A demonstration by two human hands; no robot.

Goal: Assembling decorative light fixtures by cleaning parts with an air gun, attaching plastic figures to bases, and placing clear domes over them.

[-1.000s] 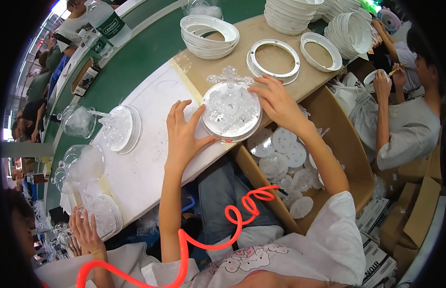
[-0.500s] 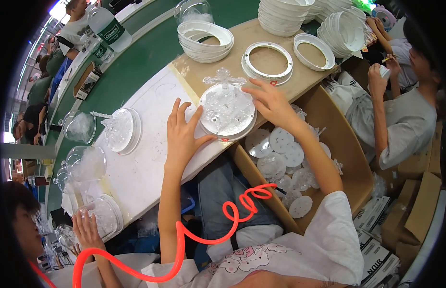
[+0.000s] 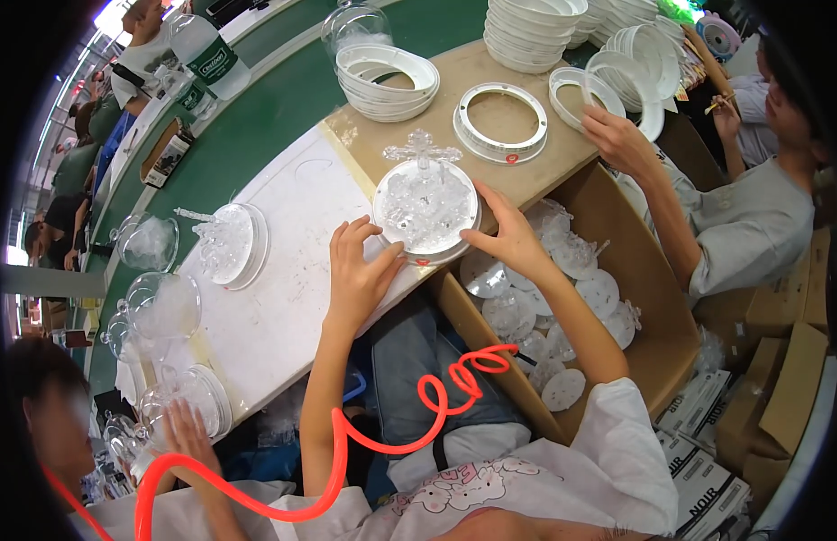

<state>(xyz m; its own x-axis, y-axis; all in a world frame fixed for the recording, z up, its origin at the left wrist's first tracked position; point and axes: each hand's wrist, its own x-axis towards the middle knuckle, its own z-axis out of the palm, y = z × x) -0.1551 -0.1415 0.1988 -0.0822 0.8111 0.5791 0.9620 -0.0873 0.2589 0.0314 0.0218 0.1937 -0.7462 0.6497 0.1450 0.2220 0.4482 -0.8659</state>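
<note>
The left hand has drawn nearer, its fingers bunching at the lower left rim; the right hand has dropped to the lower right rim; beyond it, a co-worker's hand has come out beside the white plastic rings.

At left, a similar round clear plastic assembly on a white base lies on the white surface, well apart from the hands. Next, the left hand's fingers are half curled, thumb parted from forefinger, closed on nothing, the thumb seeming to touch the rim.

Between the hands, at the surface's near edge, is the round clear plastic disc with a textured top, seated inside a round white plastic ring. Being round, the disc has no long axis in plan; its clear cross-shaped stem does, running from the middle toward the far side and seemingly rising, though its true tilt cannot be told.

The right hand's thumb and fingers are spread wide along the right rim, with nothing pinched between them. Good handling here would be even, opposed pressure on the rim, keeping the disc level and the fingers clear of the brittle-looking stem. Below, an open brown cardboard box holds more clear discs.
</note>
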